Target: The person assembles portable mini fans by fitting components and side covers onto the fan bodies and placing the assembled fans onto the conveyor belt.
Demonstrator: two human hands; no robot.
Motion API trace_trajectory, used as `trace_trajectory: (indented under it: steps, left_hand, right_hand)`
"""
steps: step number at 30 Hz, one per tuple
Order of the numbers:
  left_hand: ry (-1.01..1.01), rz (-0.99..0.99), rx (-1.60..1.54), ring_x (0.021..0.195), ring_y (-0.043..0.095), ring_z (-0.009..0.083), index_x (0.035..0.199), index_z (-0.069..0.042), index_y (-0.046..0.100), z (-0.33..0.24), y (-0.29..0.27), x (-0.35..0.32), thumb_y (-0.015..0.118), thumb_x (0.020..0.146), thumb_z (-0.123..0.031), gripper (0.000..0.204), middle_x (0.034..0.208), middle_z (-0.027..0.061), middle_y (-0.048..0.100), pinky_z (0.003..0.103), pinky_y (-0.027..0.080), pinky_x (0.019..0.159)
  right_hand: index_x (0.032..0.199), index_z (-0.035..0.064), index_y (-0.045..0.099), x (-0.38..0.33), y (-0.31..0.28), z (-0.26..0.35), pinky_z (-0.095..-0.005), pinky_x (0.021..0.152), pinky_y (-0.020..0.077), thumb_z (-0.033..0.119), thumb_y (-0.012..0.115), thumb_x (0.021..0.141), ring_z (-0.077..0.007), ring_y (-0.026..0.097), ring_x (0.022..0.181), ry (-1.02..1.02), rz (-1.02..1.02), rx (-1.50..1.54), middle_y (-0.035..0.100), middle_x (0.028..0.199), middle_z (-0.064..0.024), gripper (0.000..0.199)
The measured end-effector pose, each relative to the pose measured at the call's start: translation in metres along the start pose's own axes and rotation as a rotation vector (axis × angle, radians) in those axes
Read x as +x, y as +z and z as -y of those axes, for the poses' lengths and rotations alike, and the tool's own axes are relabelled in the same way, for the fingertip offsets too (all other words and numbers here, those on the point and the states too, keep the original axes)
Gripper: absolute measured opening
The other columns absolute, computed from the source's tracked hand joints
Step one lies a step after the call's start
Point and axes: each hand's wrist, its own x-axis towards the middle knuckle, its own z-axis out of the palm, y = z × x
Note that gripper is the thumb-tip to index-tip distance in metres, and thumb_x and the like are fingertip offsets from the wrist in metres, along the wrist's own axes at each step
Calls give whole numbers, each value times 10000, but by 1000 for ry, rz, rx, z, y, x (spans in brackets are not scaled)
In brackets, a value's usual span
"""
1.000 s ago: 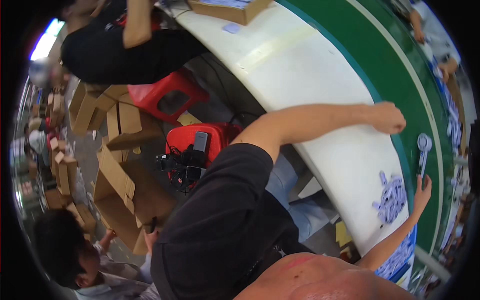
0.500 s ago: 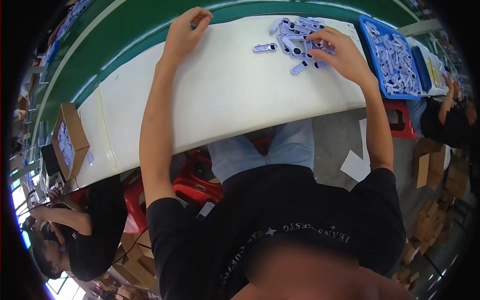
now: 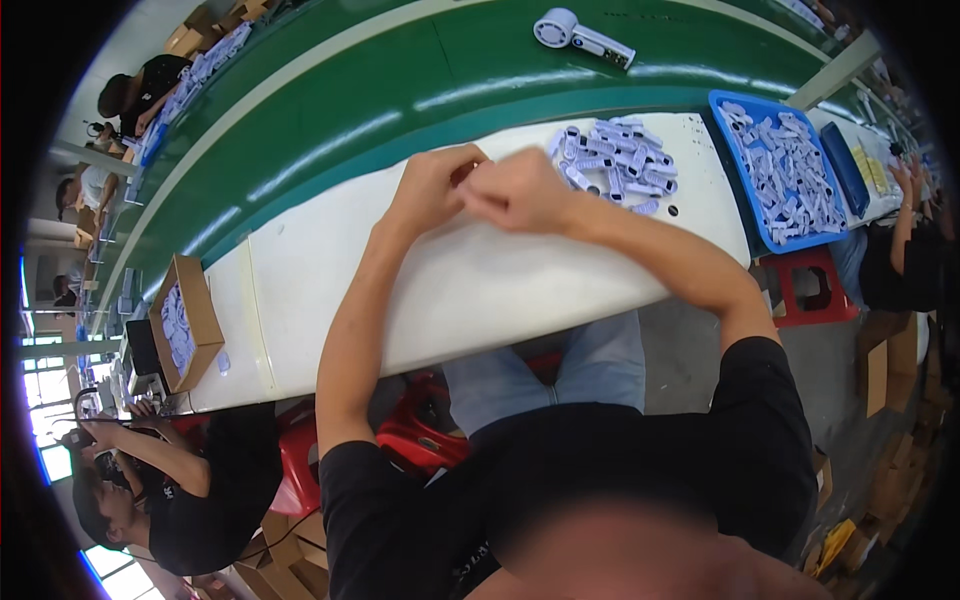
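Note:
Above the white table my two hands meet. My left hand [image 3: 432, 188] is closed, its fingertips touching those of the other hand. My right hand [image 3: 522, 190] is also closed, thumb and fingers pinched together, slightly blurred. What lies between the fingers is hidden. Just right of my right hand, a pile of small white plastic parts with dark oval ends [image 3: 620, 160] lies on the tabletop. A small black disc [image 3: 673, 211] rests by the pile's near edge.
A blue tray [image 3: 716, 130] full of similar white parts stands at the right. At the left is a cardboard box [image 3: 205, 330] with more parts. On the green surface beyond lies a white handheld fan [image 3: 583, 40]. Co-workers sit on both sides; red stools [image 3: 812, 290] stand below.
My right hand has left the pile and moved left to meet my left hand. Both hands are now closed. The view has shifted, bringing the handheld fan into sight.

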Motion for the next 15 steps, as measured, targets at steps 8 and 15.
trace_trajectory:
  steps: [8,15]
  left_hand:
    - [-159,-72,-160,591,551,198,873,-18,659,14,-5,1,615,889,-191,179,688,105,627,316,442,574]
    - [-186,-10,-157,631,552,172,882,-5,651,16,-6,7,595,901,-173,178,719,92,630,302,450,611]
  right_hand:
    - [712,60,572,56,-62,72,-289,530,432,155,735,789,-196,566,590,-64,243,371,571,666,-49,204]
    - [958,73,624,73,-142,152,-319,640,512,412,740,808,-211,640,718,-82,-602,767,682,801,-71,388]
